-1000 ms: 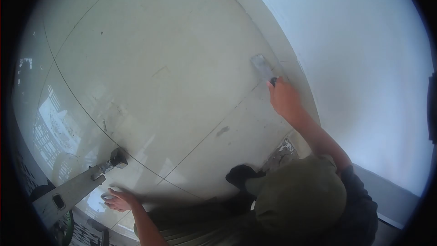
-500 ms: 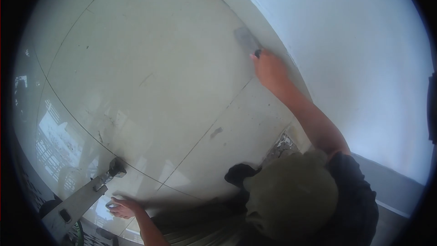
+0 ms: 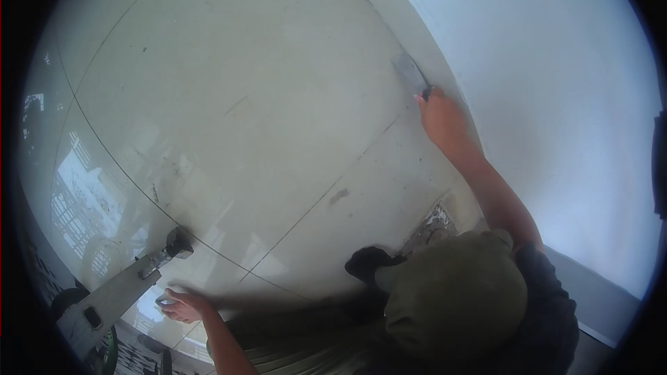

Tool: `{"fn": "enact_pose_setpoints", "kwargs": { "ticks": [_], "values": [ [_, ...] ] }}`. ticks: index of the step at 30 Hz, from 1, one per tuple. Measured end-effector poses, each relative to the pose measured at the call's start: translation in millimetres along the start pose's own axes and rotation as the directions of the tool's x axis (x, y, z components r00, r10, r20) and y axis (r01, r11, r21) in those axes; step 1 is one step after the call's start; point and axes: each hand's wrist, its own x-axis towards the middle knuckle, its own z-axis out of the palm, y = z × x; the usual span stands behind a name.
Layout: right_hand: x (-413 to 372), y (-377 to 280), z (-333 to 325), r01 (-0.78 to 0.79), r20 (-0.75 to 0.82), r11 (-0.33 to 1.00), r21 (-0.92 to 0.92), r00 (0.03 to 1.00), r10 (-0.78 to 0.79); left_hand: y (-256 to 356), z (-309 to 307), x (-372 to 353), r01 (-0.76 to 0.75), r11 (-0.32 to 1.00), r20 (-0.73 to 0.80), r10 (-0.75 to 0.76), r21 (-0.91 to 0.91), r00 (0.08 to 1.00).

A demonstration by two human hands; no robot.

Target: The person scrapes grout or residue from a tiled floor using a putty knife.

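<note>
At the upper right, my right hand [image 3: 442, 114] is wrapped round the dark handle of a putty knife [image 3: 411, 74]. Its wide grey blade lies against the pale tiled floor [image 3: 278, 97], close along the foot of the white wall [image 3: 542, 97]. Low on the left, my left hand [image 3: 185, 305] is near the floor with its fingers curled. A small pale thing seems to be between thumb and fingers, too small to make out.
A metal leg or bar with a dark foot [image 3: 179, 243] stands beside my left hand. Dirty, crumbled residue [image 3: 435, 220] lies near the wall by a dark shoe [image 3: 372, 264]. An olive cap [image 3: 455, 298] covers the lower middle of the view.
My right hand and the putty knife have shifted to the right and slightly down in view, nearer the wall. The view has also shifted a little. My left hand stays curled, slightly higher.
</note>
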Motion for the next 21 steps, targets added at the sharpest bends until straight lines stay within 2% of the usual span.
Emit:
{"fn": "enact_pose_setpoints", "kwargs": {
  "ticks": [4, 6, 7, 9, 12, 16, 17, 18, 21],
  "values": [
    [-26, 29, 4, -0.047, 0.085, 0.995, -0.085, 0.995, 0.054, 6, -10, -1, 0.009, 1.000, 0.014, -0.009, -0.019, 1.000],
    [-21, 35, 16, 0.024, 0.069, 1.000, -0.018, 0.997, -0.023, 4, -5, -2, 0.000, 1.000, 0.017, 0.000, -0.021, 1.000],
    [-20, 32, 19, 0.013, 0.064, 1.000, -0.019, 0.998, -0.011, 3, -3, -3, -0.008, 1.000, 0.022, 0.009, -0.029, 1.000],
    [-19, 22, 26, 0.062, 0.113, 0.997, 0.041, 0.991, -0.066, 0, 0, 0, -0.022, 1.000, -0.009, 0.022, 0.001, 1.000],
    [-33, 39, 14, -0.003, 0.038, 1.000, -0.013, 0.999, 0.003, -3, 8, 3, -0.017, 1.000, -0.027, 0.017, 0.005, 0.999],
    [-83, 83, 36, 0.024, 0.083, 1.000, 0.014, 0.996, -0.025, -2, 5, 0, -0.013, 1.000, -0.029, 0.014, 0.011, 0.999],
    [-96, 98, 50, 0.037, 0.036, 0.999, 0.001, 0.999, -0.037, -1, 2, 0, -0.008, 1.000, -0.026, 0.008, 0.022, 1.000],
    [-98, 99, 55, 0.054, -0.016, 0.998, -0.010, 0.998, -0.055, 3, 0, -2, 0.004, 1.000, -0.011, -0.004, 0.016, 1.000],
    [-84, 101, 66, 0.053, -0.036, 0.998, -0.013, 0.998, -0.054, -6, 8, 1, -0.003, 1.000, -0.015, 0.003, 0.016, 1.000]
  ]
}}
